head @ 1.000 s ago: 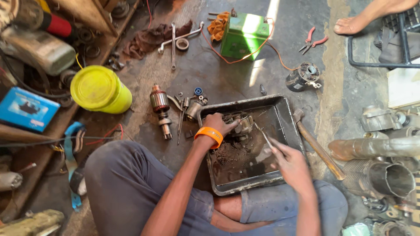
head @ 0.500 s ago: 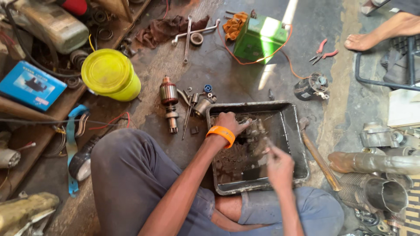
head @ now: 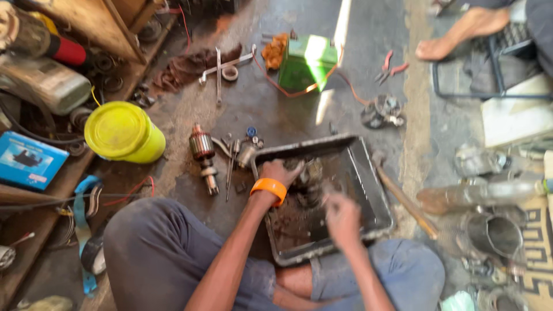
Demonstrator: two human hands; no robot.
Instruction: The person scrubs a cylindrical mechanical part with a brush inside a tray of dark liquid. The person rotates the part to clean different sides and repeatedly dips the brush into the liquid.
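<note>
— Two hands over one metal tray (head: 377,190). Status?

— Left hand (head: 280,171), orange wristband (head: 268,188), curled on a greasy metal part (head: 308,181) mid-tray. Right hand (head: 341,214) just beside it, blurred; I cannot tell its grip.

— Risk?

— Oily part could slip, I judge. Both forearms angle downward.

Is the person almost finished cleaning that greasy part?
Not nearly. The armature and small parts already lie out beside the tray. Left hand steadies a dirty part while the blurred right hand works on it. Grime remains everywhere.
</note>
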